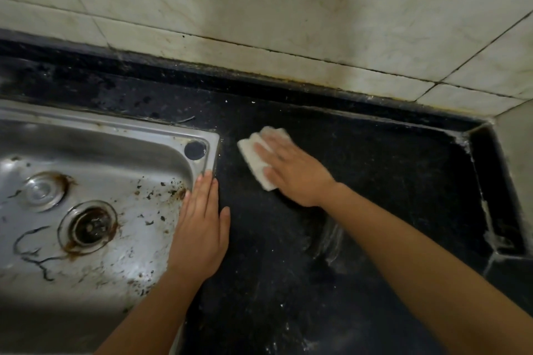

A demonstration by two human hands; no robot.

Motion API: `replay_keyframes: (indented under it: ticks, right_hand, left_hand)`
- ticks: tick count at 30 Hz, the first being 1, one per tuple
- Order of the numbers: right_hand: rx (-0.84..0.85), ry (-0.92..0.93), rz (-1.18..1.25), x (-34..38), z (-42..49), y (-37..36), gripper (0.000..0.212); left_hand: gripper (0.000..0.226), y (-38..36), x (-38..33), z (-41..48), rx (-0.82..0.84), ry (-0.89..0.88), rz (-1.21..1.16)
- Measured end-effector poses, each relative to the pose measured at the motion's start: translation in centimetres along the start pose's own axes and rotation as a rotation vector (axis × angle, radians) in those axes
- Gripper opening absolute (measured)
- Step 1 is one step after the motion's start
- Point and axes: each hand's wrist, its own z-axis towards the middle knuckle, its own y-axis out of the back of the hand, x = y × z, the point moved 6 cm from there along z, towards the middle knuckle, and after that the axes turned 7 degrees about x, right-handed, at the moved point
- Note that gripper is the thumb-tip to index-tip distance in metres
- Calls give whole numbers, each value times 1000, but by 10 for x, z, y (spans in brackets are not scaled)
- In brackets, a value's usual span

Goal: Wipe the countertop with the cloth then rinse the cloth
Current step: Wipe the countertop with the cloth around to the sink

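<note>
A folded white cloth (253, 153) lies flat on the black speckled countertop (375, 181), just right of the sink's corner. My right hand (294, 170) presses down on the cloth with its fingers spread over it, and the palm hides the cloth's near end. My left hand (202, 222) rests flat and empty on the right rim of the steel sink (121, 135), fingers together and pointing away from me. Pale wet streaks mark the countertop below my right forearm.
The sink basin is stained, with a rusty drain (89, 226), a loose round plug (43, 190) and dark crumbs. A tiled wall (288, 8) rises behind the counter. A raised black edge (490, 181) and a side wall close the counter on the right.
</note>
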Motion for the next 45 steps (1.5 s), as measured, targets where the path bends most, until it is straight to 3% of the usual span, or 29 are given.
replay_keyframes:
  ticks: [2, 5, 7, 9, 10, 12, 15, 18, 20, 25, 27, 28, 31, 35, 38, 39, 41, 43, 45]
  right_hand:
    - [-72, -213, 51, -43, -30, 7, 65]
    - [-125, -627, 172, -97, -88, 10, 57]
    - [-157, -871, 218, -113, -110, 2, 56]
    - [-147, -1001, 207, -105, -111, -15, 60]
    - [-144, -986, 190, -89, -106, -25, 69]
    - [-148, -748, 165, -37, -90, -38, 75]
    - [-110, -294, 169, 52, -91, -41, 61]
    - [-15, -43, 68, 51, -98, -30, 53]
    - [-55, -123, 2, 10, -101, -23, 52]
    - [-122, -882, 192, -125, -168, -6, 53]
    - [-53, -1010, 168, -126, -183, -11, 50]
    - [-54, -1004, 152, -115, -181, -20, 49]
    - [-175, -751, 125, -33, -166, -44, 59]
    - [-139, -235, 29, 85, -172, -59, 50]
    - [-32, -27, -14, 80, -177, -65, 52]
    - [-2, -36, -51, 64, -177, -66, 53]
    - [-41, -236, -46, 16, -181, -57, 56]
    - [-182, -562, 28, -46, -199, -38, 59]
    - [-161, -878, 191, -91, -229, -33, 55]
  left_hand:
    - [60, 0, 0, 0, 2, -1, 7]
    - [60, 0, 1, 0, 6, -1, 15]
    - [61, 0, 0, 0, 7, -5, 17]
    - [62, 1, -1, 1, 12, 1, 24]
    - [63, 1, -1, 1, 14, 4, 27]
    - [63, 2, -2, 1, 16, 3, 38]
    - [62, 3, -3, 0, 23, 10, 40]
    - [61, 4, -4, 0, 30, 16, 50]
    - [58, 6, -6, 0, 29, 19, 56]
    - [57, 6, -7, -1, 30, 13, 60]
    - [57, 5, -7, -1, 31, 10, 63]
    - [57, 5, -7, 0, 33, 12, 62]
    - [57, 6, -8, -1, 36, 10, 50]
    - [57, 5, -7, -1, 32, 15, 60]
    - [58, 5, -8, -1, 31, 13, 60]
    - [58, 4, -7, -1, 30, 11, 59]
    - [58, 4, -7, -1, 28, 2, 63]
    - [58, 4, -7, -1, 31, -3, 64]
    - [59, 3, -6, 0, 38, -1, 68]
